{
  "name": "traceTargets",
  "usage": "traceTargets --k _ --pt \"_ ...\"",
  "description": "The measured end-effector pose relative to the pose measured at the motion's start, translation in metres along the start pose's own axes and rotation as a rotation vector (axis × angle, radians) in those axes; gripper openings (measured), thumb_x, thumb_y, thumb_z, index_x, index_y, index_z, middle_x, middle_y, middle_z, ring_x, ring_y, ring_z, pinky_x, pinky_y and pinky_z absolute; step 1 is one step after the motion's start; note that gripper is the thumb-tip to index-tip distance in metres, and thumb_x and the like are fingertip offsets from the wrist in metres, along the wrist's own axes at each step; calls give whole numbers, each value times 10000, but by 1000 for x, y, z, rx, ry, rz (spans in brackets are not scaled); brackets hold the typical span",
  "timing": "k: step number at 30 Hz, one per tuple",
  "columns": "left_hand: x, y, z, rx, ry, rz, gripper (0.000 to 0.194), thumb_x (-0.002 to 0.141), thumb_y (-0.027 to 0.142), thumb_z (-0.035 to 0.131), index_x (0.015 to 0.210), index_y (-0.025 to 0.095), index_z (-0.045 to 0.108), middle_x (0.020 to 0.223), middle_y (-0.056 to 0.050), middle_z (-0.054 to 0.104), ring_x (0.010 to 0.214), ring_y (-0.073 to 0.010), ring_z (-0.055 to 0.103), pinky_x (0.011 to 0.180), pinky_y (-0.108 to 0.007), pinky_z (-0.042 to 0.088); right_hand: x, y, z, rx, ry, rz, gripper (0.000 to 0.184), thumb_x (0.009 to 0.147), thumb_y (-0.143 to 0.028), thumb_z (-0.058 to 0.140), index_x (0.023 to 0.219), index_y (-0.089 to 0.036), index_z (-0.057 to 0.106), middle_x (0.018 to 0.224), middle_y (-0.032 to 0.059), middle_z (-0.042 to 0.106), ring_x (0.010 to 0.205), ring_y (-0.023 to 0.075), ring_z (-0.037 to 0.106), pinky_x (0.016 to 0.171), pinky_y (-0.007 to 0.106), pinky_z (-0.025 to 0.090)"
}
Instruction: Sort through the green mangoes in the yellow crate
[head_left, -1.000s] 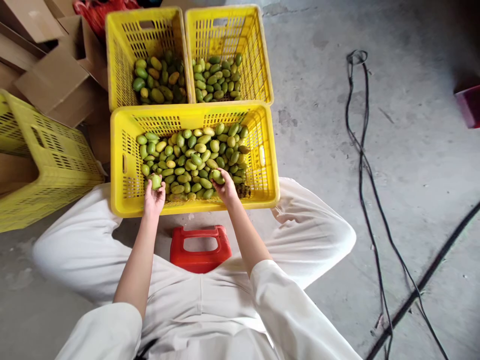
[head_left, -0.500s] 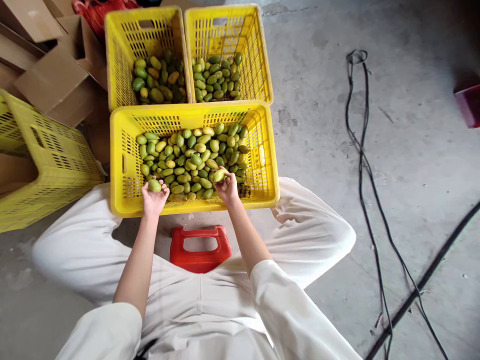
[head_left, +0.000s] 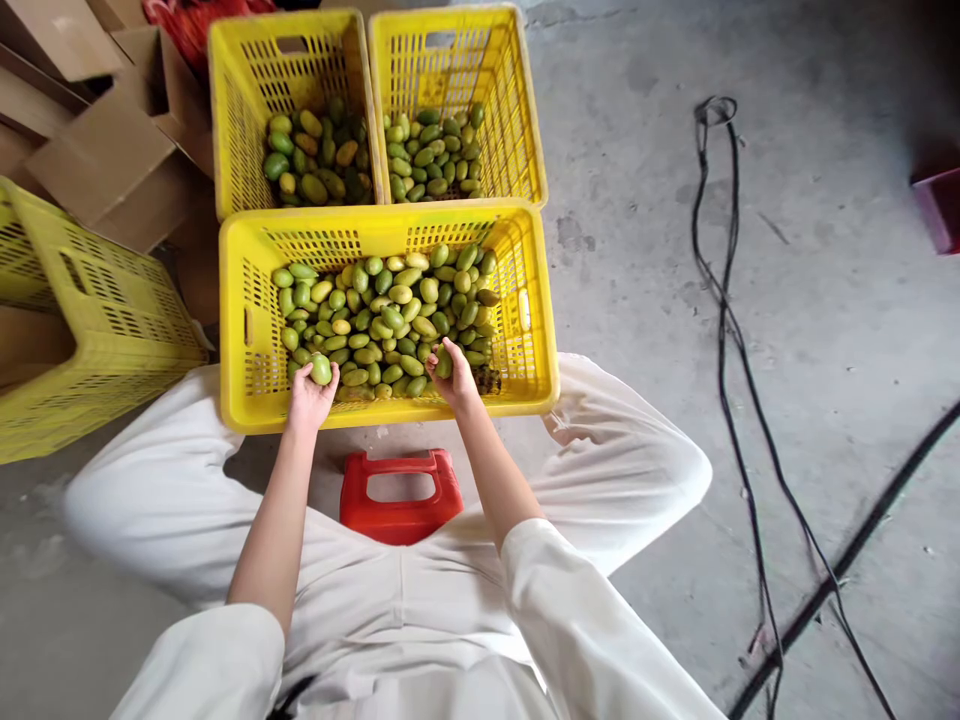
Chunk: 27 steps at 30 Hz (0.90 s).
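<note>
A yellow plastic crate (head_left: 386, 415) stands before me, its floor covered with small green and yellowish mangoes (head_left: 390, 318). Over its near left corner, my left hand (head_left: 309, 400) is closed around a light green mango (head_left: 321, 369), held up between thumb and fingers. My right hand (head_left: 456, 382) grips another green mango (head_left: 444, 362) above the near right part of the crate; fingers cover some of it. Both hands are apart from each other, with the pile just beyond them.
Behind stand two more yellow crates, left (head_left: 225, 120) and right (head_left: 532, 120), holding mangoes. A tilted yellow crate (head_left: 112, 300) and cardboard boxes (head_left: 105, 150) are at left. A red stool (head_left: 401, 520) is between my legs. Black cables (head_left: 724, 300) lie on the floor at right.
Both mangoes have been turned in my fingers. My left hand's fingers have closed from a more open palm, and the right-hand mango now sits deeper in the grip. The crates have not moved.
</note>
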<state>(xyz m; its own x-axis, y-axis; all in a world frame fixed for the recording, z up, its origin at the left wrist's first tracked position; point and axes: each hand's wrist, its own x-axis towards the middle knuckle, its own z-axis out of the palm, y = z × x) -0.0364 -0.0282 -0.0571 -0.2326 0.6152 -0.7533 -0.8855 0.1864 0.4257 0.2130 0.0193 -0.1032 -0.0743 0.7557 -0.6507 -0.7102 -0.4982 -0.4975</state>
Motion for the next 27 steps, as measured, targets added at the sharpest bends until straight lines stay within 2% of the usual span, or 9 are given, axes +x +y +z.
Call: traceTargets --k 4,6,9,12,16,18,21,25,27 --pt "2 0 0 73 -54 -90 239 1012 232 459 998 135 677 830 -63 667 771 -119 650 656 -167 560 -1 -4 2 105 28 69 179 906 -406 605 904 -229 579 711 -41 636 576 104 594 478 198 474" --pt "3 -1 -1 93 -74 -88 232 1012 269 504 979 125 684 841 -72 671 715 -100 618 586 -145 520 -2 -7 3 128 31 125 302 981 -470 438 938 -218 599 710 -15 646 538 109 571 413 191 429" --pt "5 -3 -1 101 -71 -54 279 1009 336 531 927 117 683 835 -77 668 656 -88 566 524 -151 470 -2 -9 3 155 10 167 447 1018 -505 269 887 -208 577 698 5 646 413 85 425 324 179 322" --pt "5 -3 0 67 -80 -43 378 1006 446 505 871 133 667 786 -56 631 612 -83 521 513 -168 455 -2 -9 3 162 -20 177 384 1003 -481 347 819 -206 542 748 23 676 376 60 337 295 175 273" --pt "3 0 -1 -15 -93 -65 438 964 576 510 898 174 670 722 -14 547 625 -96 537 567 -190 498 -3 -8 3 153 10 107 250 915 -450 582 838 -212 569 838 25 712 456 68 473 341 175 362" --pt "2 1 -1 -39 -73 -72 396 960 547 538 961 179 685 736 -14 548 667 -105 567 624 -202 531 -2 -8 3 149 19 67 229 879 -446 646 872 -222 598 812 10 698 541 96 560 380 180 411" --pt "1 2 -1 -41 -72 -77 322 980 453 551 1020 165 689 777 -24 584 695 -97 585 649 -189 538 -1 -6 3 153 44 38 192 844 -405 704 863 -237 613 728 -20 649 612 117 600 418 187 450" --pt "1 0 1 -17 -57 -44 287 999 393 546 936 146 678 816 -39 639 685 -81 586 578 -157 494 3 -3 4 201 148 -17 119 840 -298 697 804 -244 597 745 -24 660 691 131 625 549 230 557" --pt "1 -1 2 -13 -41 -25 318 1010 397 521 894 139 668 822 -53 658 683 -85 583 540 -154 468 2 -3 4 231 160 -22 65 840 -253 664 811 -246 606 767 -26 676 721 135 638 608 250 580"
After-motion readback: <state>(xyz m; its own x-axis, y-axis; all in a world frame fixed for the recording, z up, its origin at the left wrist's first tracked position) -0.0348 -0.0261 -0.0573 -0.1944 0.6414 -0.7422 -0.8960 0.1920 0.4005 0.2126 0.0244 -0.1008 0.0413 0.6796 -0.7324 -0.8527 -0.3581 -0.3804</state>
